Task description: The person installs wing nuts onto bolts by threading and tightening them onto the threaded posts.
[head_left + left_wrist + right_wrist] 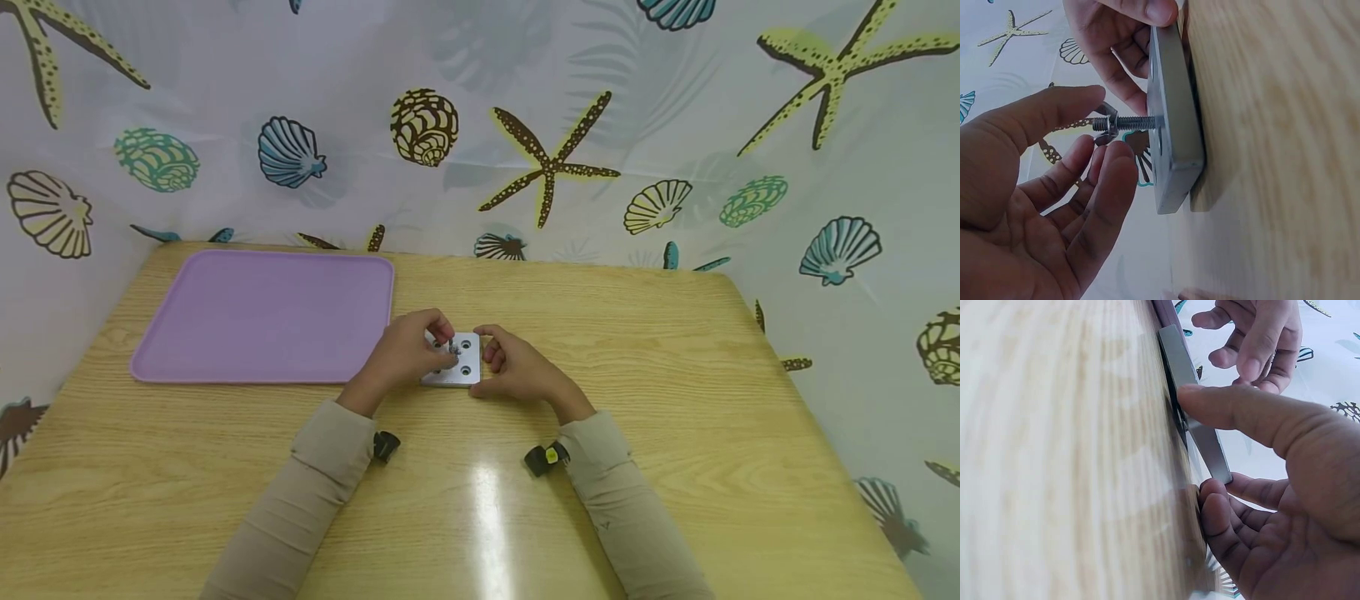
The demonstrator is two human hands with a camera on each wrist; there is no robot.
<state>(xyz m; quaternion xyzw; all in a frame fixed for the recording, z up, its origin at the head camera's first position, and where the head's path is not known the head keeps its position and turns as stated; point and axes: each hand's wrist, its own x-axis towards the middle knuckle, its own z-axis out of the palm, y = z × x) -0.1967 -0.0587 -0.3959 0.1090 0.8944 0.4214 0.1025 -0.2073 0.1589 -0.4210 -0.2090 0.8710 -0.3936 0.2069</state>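
A square silver metal plate (473, 360) with round holes near its corners lies in front of me. From its middle a threaded bolt (1138, 122) sticks up, carrying a wing nut (1107, 122) near its free end. My left hand (408, 348) pinches the wing nut between thumb and fingers. With thumb and index finger, my right hand (522, 367) grips the plate by its edges on the right side, the other fingers curled in beside it. In the right wrist view the plate (1209, 450) leans at an angle to the tabletop, its underside mostly hidden.
A purple tray (262, 317) sits left of the plate, its right rim close to my left hand. Both stand on a wood-grain table (645, 517). Behind and beside it hangs a white curtain (360, 200) printed with shells and starfish. Dark straps show at both wrists.
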